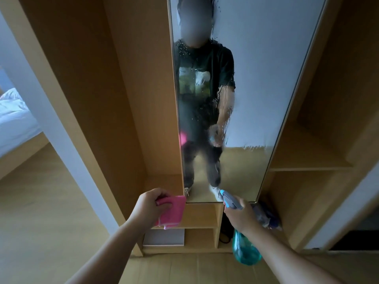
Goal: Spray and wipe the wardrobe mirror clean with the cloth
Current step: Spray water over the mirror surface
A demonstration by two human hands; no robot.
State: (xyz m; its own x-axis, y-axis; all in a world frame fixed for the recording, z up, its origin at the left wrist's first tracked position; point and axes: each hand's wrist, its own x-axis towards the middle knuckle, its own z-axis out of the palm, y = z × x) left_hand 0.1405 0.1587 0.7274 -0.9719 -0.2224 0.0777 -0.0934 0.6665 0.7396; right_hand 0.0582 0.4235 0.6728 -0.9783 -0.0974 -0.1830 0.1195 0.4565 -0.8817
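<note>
A tall wardrobe mirror (256,89) stands in front of me, its glass wet with droplets and runs of spray over the middle and left. My left hand (148,206) grips a folded pink cloth (171,212) just below the mirror's lower left corner, a little off the glass. My right hand (242,217) holds a teal spray bottle (245,250) by its neck, with the grey nozzle (226,198) pointing at the mirror's bottom edge. A person's reflection with both items shows in the glass.
Wooden wardrobe shelves (307,169) flank the mirror on the right, and small cubbies (200,218) sit beneath it. Dark bundled items (268,218) lie on the lower right shelf. A bed with white bedding (14,124) is at far left. Wood floor (41,222) lies below.
</note>
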